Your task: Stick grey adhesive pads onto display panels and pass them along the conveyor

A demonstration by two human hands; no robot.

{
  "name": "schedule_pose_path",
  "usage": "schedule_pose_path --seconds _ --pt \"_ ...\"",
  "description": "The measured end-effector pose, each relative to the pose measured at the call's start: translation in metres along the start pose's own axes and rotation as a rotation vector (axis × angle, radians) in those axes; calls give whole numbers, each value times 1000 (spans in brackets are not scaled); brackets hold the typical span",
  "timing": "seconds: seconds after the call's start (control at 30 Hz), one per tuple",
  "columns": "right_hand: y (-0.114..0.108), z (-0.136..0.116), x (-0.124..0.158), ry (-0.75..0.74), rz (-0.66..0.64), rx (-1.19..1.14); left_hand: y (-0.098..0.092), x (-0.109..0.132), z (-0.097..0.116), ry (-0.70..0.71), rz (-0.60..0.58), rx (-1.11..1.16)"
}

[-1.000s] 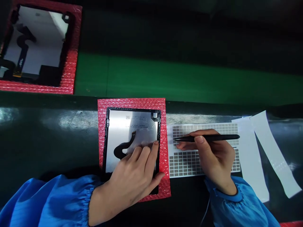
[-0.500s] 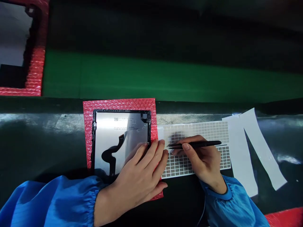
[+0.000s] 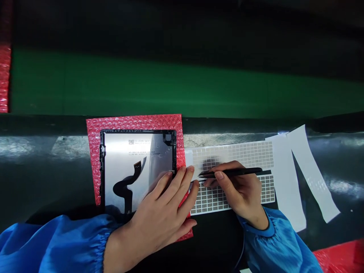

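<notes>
My left hand lies flat with its fingers spread across the lower right of a glass-backed display panel, holding nothing. The panel has a black frame and a black flex cable curling over its silvery back. It rests on red bubble wrap. My right hand grips black tweezers, their tips close together just above the left part of a white sheet of small grey pads. The tweezer tips are close to the panel's right edge, and no pad between them can be made out.
Two long white paper strips lie right of the pad sheet on the dark glossy bench. Red bubble wrap shows at the lower right, and more at the far left. A green band runs behind the bench.
The whole view has slid left as my head turned. My left hand has moved right across the panel, its fingers now reaching over the panel's right edge. The tweezers stay over the pad sheet.
</notes>
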State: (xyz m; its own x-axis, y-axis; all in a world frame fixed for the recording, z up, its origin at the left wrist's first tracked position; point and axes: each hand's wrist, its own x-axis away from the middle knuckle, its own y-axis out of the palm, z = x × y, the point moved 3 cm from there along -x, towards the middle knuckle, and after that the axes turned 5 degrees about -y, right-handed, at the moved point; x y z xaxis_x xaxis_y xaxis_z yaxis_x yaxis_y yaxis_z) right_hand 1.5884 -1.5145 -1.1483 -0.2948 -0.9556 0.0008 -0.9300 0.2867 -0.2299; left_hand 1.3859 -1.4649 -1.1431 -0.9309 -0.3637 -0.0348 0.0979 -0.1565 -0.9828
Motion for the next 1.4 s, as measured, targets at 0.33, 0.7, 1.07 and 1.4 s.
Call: schedule_pose_path --seconds 0.33,0.7,1.07,1.4 --pt "-1 0 -1 12 -17 7 0 -1 -1 -12 -5 11" --pt "0 0 -3 42 -30 -6 0 -2 0 -2 -11 10" --pt "-1 0 -6 38 -12 -109 -3 -2 -1 2 -26 22" --pt "0 -2 -6 36 8 -25 -1 -1 -2 -2 -3 13"
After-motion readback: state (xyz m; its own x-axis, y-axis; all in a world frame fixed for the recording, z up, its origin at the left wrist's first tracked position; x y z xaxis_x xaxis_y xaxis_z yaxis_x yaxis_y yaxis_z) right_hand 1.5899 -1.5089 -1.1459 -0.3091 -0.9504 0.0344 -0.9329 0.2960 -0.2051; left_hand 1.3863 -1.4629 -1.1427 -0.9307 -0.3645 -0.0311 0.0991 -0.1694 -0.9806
